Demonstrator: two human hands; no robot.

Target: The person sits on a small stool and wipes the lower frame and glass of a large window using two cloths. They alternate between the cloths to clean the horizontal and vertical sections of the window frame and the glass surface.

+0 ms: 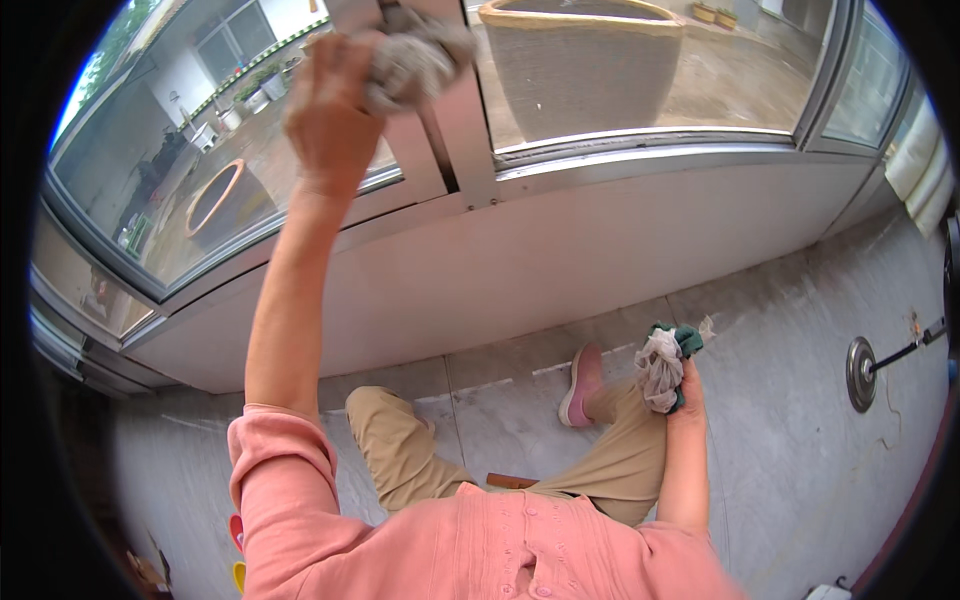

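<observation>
My left hand [335,115] is raised to the upright metal post [455,100] between two window panes. Its fingers are closed round a bunched grey-beige rag [415,65], which overlaps the post; motion smears both a little. Low on the right, near my bent knee, my right hand [688,392] grips a crumpled bundle. That bundle joins a whitish, thin, wrinkled cloth [661,365] with a dark green cloth [690,341]. Most of the right fingers are hidden behind it.
Below the left window pane [235,120] and right pane [740,70] runs a pale wall panel [520,260]. Large pots stand outside. On the grey tiled floor [780,450] at right is a bar with a round weight plate [860,374]. A white curtain [920,170] hangs far right.
</observation>
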